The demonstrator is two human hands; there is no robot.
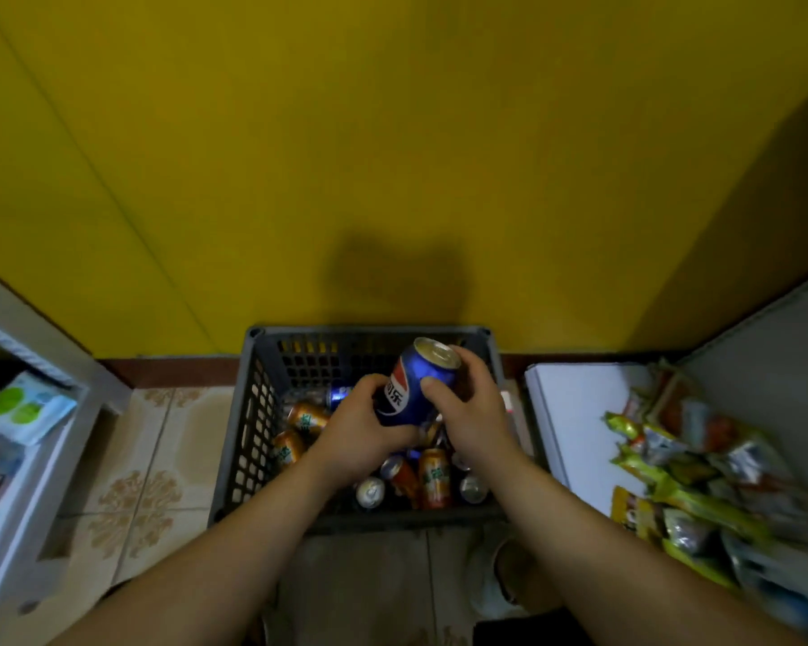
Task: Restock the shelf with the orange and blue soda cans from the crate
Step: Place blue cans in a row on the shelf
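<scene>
A dark grey plastic crate (253, 412) stands on the tiled floor against the yellow wall. Inside lie several orange soda cans (434, 477) and blue soda cans (338, 396), some upright, some on their sides. Both hands hold one blue cola can (416, 382) tilted above the crate. My left hand (360, 431) grips its lower end from the left. My right hand (467, 407) wraps its upper side, thumb across the front. The hands hide part of the crate's contents.
A white shelf (574, 412) on the right carries several snack packets (672, 468). On the left stands a white shelf unit (43, 459) with a green-and-white packet (24, 407). A shoe (500, 580) shows on the floor below the crate.
</scene>
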